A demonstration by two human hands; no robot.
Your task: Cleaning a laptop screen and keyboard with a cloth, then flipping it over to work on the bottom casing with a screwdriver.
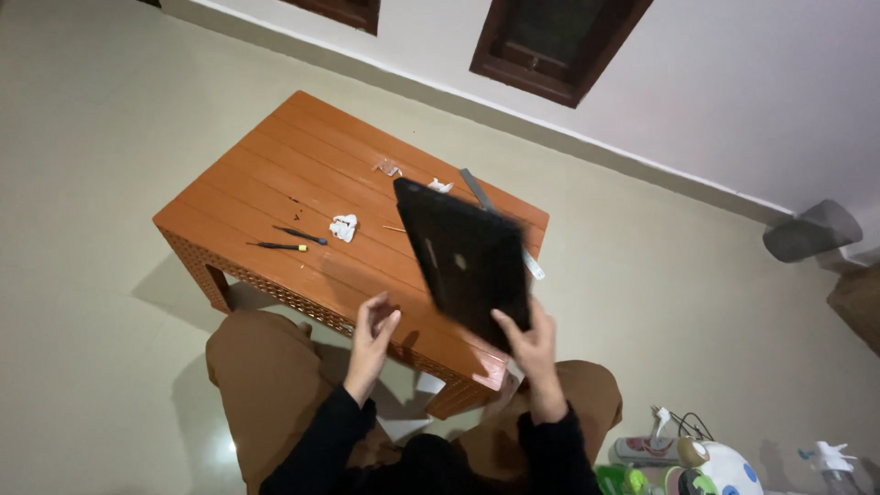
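The right hand (530,341) grips the lower edge of a black laptop (466,258), tilted above the counter (275,183); left hand (371,332) hovers empty, fingers loose. Stiff, likely heavy, fragile: best held by both edges.

A matt black panel (467,261) is seen; the orange desk (275,183) looks slatted, smooth plastic; the floor (82,137) is glossy.
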